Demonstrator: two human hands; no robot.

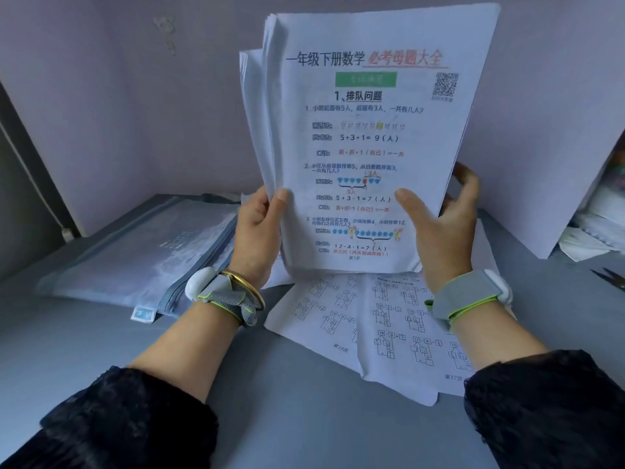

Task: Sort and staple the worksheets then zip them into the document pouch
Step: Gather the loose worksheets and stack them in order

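A thick stack of worksheets (368,137) stands upright on its lower edge in front of me, its front page printed with coloured maths problems. My left hand (258,231) grips the stack's lower left edge, thumb on the front. My right hand (443,225) holds the lower right edge, thumb on the front page and fingers curled behind. Under the stack, loose worksheets (382,330) with box diagrams lie flat on the grey table (287,401). The translucent blue document pouch (142,255) lies to the left with its zipper edge facing my left wrist.
A white board or box (554,130) stands at the right with crumpled paper (588,231) behind it. A dark pointed tool (612,277), possibly scissors, lies at the right edge. A lilac wall (135,96) closes the back.
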